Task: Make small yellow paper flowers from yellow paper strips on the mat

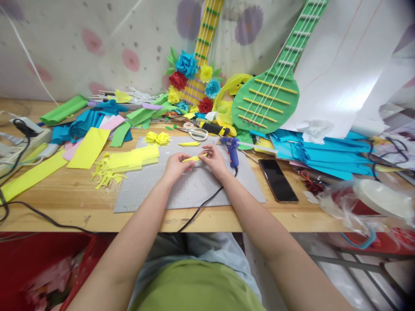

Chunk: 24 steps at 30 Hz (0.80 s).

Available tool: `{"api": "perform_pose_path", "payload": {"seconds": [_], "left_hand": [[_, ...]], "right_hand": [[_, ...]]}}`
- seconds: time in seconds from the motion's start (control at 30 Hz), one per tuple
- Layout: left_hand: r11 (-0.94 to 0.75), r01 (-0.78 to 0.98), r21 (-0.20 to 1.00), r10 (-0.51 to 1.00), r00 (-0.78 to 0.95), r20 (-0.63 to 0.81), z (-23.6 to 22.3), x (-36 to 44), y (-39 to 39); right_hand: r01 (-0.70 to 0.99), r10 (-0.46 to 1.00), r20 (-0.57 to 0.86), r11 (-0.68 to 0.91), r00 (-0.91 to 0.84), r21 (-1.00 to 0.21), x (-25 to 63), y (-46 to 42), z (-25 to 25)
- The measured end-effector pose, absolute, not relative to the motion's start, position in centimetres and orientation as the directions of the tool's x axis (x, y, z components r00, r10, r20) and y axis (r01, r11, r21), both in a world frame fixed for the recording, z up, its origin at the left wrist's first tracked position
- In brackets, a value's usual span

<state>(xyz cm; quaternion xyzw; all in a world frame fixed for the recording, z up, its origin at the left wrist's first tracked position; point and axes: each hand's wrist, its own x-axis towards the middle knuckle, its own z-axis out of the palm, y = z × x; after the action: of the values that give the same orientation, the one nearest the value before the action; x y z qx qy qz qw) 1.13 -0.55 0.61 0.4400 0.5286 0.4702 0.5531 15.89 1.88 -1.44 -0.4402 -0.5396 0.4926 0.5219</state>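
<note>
Between my two hands is a narrow folded strip of yellow paper (pixel 195 158), held over the grey mat. My left hand (pixel 177 166) pinches its left end, and my right hand (pixel 212 160) grips the other end. Just beyond them lies another yellow folded strip (pixel 189 144). Two yellow paper flowers (pixel 158 138) sit at the mat's far left edge. Cut yellow paper pieces (pixel 134 157) overlap the mat's left side, with yellow scraps (pixel 108 171) beside them. Close to my right hand stands a blue glue gun (pixel 231 151).
The grey mat (pixel 139 196) rests on a wooden table, crossed by a black cord (pixel 202 205). Scissors (pixel 198 134) lie behind it. A phone (pixel 278 180) and blue paper (pixel 324 153) are at right. A green paper-covered instrument (pixel 266 101) leans against the wall. Coloured paper (pixel 89 147) covers the left.
</note>
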Motion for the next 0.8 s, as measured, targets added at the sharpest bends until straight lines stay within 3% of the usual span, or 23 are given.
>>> {"api": "perform_pose_path", "payload": {"seconds": [0.8], "left_hand": [[0.227, -0.010, 0.974, 0.973, 0.049, -0.226, 0.64, 1.05, -0.39]], "right_hand": [[0.021, 0.983, 0.163, 0.165, -0.083, -0.986, 15.76, 1.88, -1.52]]}}
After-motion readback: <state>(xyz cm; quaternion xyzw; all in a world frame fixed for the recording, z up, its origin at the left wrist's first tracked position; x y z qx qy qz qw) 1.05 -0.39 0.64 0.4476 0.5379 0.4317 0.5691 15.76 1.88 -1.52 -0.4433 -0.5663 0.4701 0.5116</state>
